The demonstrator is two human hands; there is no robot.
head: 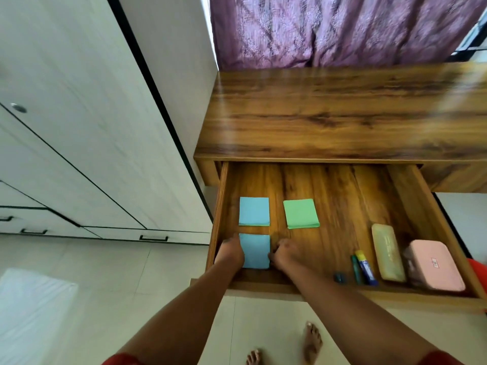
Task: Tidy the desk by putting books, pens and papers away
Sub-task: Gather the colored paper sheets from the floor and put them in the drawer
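Observation:
The wooden desk's drawer (416,191) stands pulled out below the desk top (329,114). In its front left corner lies a blue paper pad (255,250). My left hand (229,252) holds the pad's left edge and my right hand (286,252) holds its right edge, fingers curled at the sides. Behind it lie another blue pad on green sheets (254,211) and a green pad (300,213). At the drawer's right front lie a blue-yellow glue stick (365,268), a green pen (355,268), a small blue sharpener (340,277), a yellowish pencil case (388,252) and a pink case (433,266).
A white wardrobe (79,127) with low drawers stands to the left. A purple curtain (329,27) hangs behind the desk. My bare feet (312,341) stand on the pale tiled floor below the drawer front.

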